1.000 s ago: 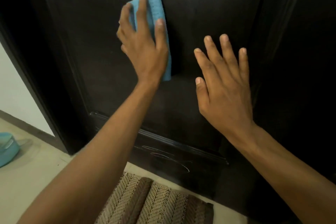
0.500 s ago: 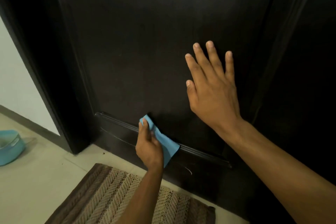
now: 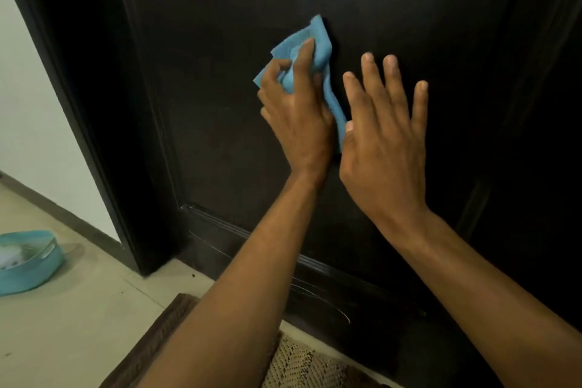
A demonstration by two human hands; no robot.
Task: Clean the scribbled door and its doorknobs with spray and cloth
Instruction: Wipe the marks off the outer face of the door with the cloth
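Woven mat [image 3: 302, 362] at the feet; above it white scribble [image 3: 318, 299] shows on the bottom rail, not yet wiped. Left hand [image 3: 296, 123] bunches the blue cloth [image 3: 311, 50] against the dark door [image 3: 208, 110] panel — wiping step in hand. Right hand [image 3: 385, 142] lies flat, fingers spread wide, bracing the panel. Next move, likely — carry the cloth down to the scribble. Teal tub [image 3: 30, 261] sits left on the floor.

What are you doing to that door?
A person is wiping a dark door. The left hand grips a blue cloth and presses it on the middle panel. The right hand rests flat on the door beside it. White scribbles show on the lower panel. A blue tub sits on the floor to the left.
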